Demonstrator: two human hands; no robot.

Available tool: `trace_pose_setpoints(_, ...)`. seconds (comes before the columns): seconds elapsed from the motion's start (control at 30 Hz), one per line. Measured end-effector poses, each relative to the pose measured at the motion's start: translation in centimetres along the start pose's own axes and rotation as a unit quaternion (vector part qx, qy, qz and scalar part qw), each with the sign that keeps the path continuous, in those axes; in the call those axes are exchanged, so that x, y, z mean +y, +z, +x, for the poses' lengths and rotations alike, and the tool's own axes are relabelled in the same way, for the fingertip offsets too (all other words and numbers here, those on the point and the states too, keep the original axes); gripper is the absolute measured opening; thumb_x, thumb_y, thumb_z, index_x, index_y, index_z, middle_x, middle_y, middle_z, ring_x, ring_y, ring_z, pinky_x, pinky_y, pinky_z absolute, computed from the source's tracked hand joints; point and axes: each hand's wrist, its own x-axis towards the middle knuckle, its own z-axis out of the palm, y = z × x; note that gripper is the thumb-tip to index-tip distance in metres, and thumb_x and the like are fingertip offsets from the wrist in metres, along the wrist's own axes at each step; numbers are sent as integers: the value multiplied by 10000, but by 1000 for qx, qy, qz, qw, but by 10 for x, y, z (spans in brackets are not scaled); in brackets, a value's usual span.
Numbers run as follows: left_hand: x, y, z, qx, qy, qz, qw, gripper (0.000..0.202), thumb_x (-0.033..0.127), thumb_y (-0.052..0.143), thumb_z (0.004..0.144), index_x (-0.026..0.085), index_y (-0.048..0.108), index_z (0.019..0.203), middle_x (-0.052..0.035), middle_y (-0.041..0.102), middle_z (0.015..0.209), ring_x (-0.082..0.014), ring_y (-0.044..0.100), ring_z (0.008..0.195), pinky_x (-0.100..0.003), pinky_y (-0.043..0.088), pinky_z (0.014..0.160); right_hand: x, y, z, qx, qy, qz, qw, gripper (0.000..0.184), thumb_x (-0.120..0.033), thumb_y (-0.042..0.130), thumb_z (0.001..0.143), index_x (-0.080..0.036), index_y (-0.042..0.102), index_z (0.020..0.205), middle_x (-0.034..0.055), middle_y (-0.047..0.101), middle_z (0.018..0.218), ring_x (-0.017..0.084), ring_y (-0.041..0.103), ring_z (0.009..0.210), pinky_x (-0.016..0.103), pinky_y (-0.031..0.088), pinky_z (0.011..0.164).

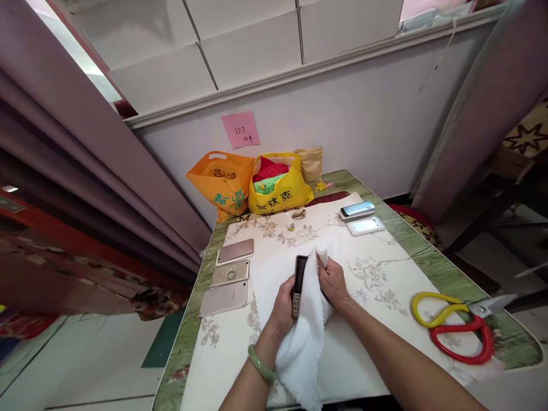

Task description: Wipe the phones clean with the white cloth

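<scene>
My left hand [282,307], with a green bangle [261,363] at its wrist, grips a dark keypad phone [298,285] from the left side. A white cloth [311,337] covers the phone's right part and hangs down toward me. My right hand [334,281] is closed on the upper part of the cloth, against the phone's right side. Both hands are above the middle of the table. The cloth hides part of the phone and some of the right fingers.
Three phones [230,273] lie in a column at left, two more [366,225] at far right. Large scissors [464,322] with yellow and red handles lie at right. A small bottle [290,221] stands ahead; orange [222,180] and yellow bags [278,197] stand by the wall.
</scene>
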Motion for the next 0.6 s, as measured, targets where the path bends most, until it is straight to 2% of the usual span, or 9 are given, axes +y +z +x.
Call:
trace_pose_setpoints(0.1, -2, -4, 1, -30, -12, -17, 999, 308, 409, 651, 792, 153, 711, 953, -58, 714, 845, -186, 637, 786, -284, 503, 724, -3, -2, -3, -42, -39, -21, 998, 438, -561, 538, 828, -191, 641, 1039, 37, 683, 815, 209, 607, 719, 312, 473, 674)
trace_pose_setpoints(0.2, -2, -8, 2, -38, -40, -22, 998, 358, 424, 662, 779, 138, 706, 989, -77, 721, 861, -207, 648, 773, -310, 509, 724, -8, -4, -9, -80, -89, -62, 991, 890, -517, 782, 577, -243, 449, 1356, 67, 656, 1122, 271, 617, 946, 369, 484, 812)
trace_pose_setpoints(0.23, -2, -8, 2, -43, -46, -17, 998, 363, 428, 669, 776, 134, 706, 986, -80, 722, 856, -207, 648, 758, -316, 510, 723, -9, -4, -9, -76, -87, -74, 991, 946, -510, 807, 535, -251, 433, 1363, 70, 652, 1128, 279, 615, 952, 375, 484, 810)
trace_pose_setpoints(0.27, -1, -8, 2, -44, -47, -11, 998, 366, 436, 673, 776, 134, 706, 980, -80, 723, 852, -205, 647, 743, -318, 509, 723, -8, -3, -9, -65, -75, -76, 992, 891, -519, 798, 551, -251, 460, 1330, 65, 664, 1080, 273, 622, 916, 368, 486, 785)
trace_pose_setpoints(0.37, 3, -7, 1, -46, -44, 24, 998, 385, 469, 670, 788, 140, 705, 985, -78, 725, 863, -192, 649, 736, -304, 500, 726, -2, -2, -6, -23, -12, -52, 998, 424, -581, 570, 797, -221, 615, 1017, 28, 654, 754, 220, 602, 684, 320, 463, 640)
trace_pose_setpoints(0.43, 4, -7, 0, -55, -45, 42, 997, 391, 477, 658, 800, 139, 703, 989, -75, 722, 864, -181, 642, 731, -291, 489, 717, 0, -3, -4, -2, -2, -38, 999, 424, -575, 406, 891, -213, 624, 854, 25, 616, 656, 206, 573, 622, 316, 445, 611)
trace_pose_setpoints(0.47, 3, -7, 0, -55, -41, 42, 997, 378, 473, 653, 804, 137, 703, 971, -68, 718, 848, -173, 632, 717, -284, 482, 705, -1, -4, -4, -6, -16, -39, 999, 420, -572, 412, 888, -213, 628, 861, 30, 627, 681, 210, 581, 647, 320, 451, 632)
trace_pose_setpoints(0.53, 2, -7, -1, -51, -28, 32, 998, 353, 464, 652, 799, 134, 702, 913, -54, 702, 793, -164, 608, 676, -279, 471, 674, -5, -5, -6, -25, -64, -57, 996, 435, -572, 583, 781, -223, 619, 1037, 43, 667, 841, 236, 607, 785, 337, 467, 720)
trace_pose_setpoints(0.6, 1, -7, -2, -56, -16, 28, 998, 344, 453, 660, 781, 126, 698, 882, -55, 692, 775, -171, 596, 670, -290, 468, 671, -8, -5, -9, -39, -98, -87, 991, 721, -547, 762, 586, -237, 546, 1200, 54, 661, 978, 272, 595, 913, 359, 465, 788)
